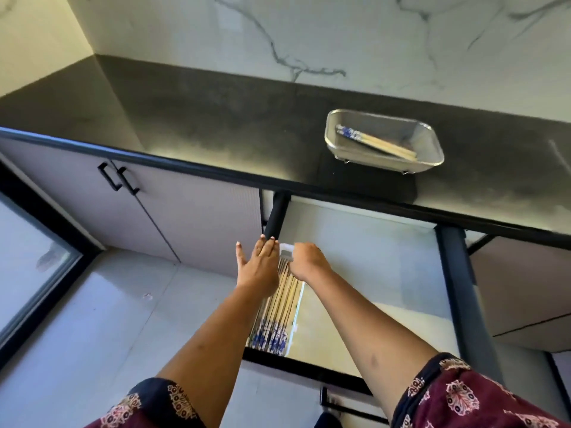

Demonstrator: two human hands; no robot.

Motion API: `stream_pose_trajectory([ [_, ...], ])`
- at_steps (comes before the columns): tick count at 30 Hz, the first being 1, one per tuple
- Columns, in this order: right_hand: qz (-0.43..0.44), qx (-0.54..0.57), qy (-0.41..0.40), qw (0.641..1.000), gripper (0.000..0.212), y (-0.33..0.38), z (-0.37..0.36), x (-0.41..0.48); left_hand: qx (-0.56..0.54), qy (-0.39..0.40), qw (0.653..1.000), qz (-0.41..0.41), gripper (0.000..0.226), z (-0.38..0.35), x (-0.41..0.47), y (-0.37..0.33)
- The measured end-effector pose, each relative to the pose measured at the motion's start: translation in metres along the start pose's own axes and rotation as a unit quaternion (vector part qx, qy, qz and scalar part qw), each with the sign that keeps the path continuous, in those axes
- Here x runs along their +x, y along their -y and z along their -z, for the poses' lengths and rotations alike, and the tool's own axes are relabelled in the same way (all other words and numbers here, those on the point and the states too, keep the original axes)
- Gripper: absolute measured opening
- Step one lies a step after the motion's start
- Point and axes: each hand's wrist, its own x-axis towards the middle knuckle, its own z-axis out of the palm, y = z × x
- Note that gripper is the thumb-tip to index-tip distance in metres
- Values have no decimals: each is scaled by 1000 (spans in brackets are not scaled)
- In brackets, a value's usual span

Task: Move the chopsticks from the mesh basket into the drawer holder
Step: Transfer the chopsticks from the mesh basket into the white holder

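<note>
A metal mesh basket (426, 149) stands on the dark counter at the right with a few chopsticks (375, 142) lying in it, blue-patterned ends to the left. Below it a drawer (370, 261) is pulled out. A narrow holder (298, 316) at the drawer's left side contains several chopsticks (279, 307) with blue-patterned ends toward me. My left hand (258, 267) hovers flat with fingers apart over the holder's left edge. My right hand (307, 261) is curled over the holder's far end; its fingers are hidden, so what it grips is unclear.
The black counter (216, 131) runs along a marble wall. Cupboard doors with black handles (119, 179) are at the left. The drawer's black right rail (463, 291) and front edge (309, 370) frame the opening. A glass panel (27, 261) is at far left.
</note>
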Motion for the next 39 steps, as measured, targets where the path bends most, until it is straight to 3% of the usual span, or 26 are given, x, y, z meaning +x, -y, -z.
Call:
stream_pose_trajectory([
  [4,40,84,-40,995,46,9,47,21,-53,-50,997,23,69,38,31,-20],
  [9,80,188,-126,971,27,5,124,70,-131,-115,983,50,59,95,94,-50],
  [14,80,267,-205,938,19,-22,200,131,-146,-131,980,39,56,136,160,-77],
  [18,36,192,-220,956,24,-60,239,186,-175,-137,975,28,49,153,206,-92],
  [22,-1,20,-148,989,35,-91,247,226,-173,-131,976,16,44,150,235,-106],
  [27,-2,-121,-107,987,42,-104,243,249,-180,-122,976,22,40,135,251,-123],
  [39,35,-151,-88,984,26,-110,240,252,-235,-148,959,56,35,118,251,-134],
])
